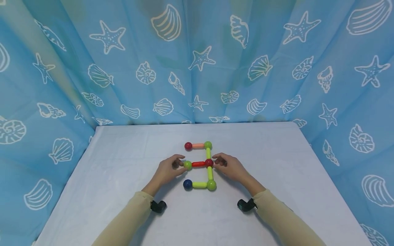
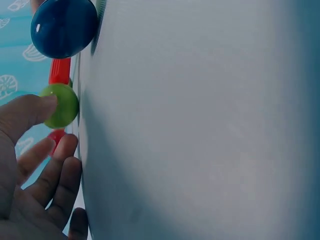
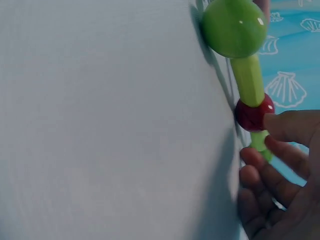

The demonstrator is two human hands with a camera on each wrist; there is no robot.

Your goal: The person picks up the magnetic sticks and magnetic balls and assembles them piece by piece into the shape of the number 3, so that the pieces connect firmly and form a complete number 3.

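Observation:
A flat figure of magnetic balls and rods, shaped like a reversed E, lies on the table. My left hand [image 1: 167, 169] touches the green ball [image 2: 62, 106] at the free end of the red rod [image 1: 198, 164] with its thumb. Its other fingers are loosely bent, apart from the ball. At the rod's other end is a red ball [image 1: 209, 162], and the thumb of my right hand [image 1: 229, 166] touches it. The right hand's other fingers are also loosely bent and stand off it. Light green rods [image 3: 247, 80] run from this ball to green balls [image 1: 208, 145] above and below.
A pinkish-orange rod [image 1: 198, 146] and another red ball [image 1: 188, 146] form the far arm. Nearer lie a yellow-green rod [image 1: 199, 185] and a dark blue ball [image 1: 187, 185]. The white table [image 1: 129, 147] is bordered by a blue shell-patterned curtain [image 1: 129, 68].

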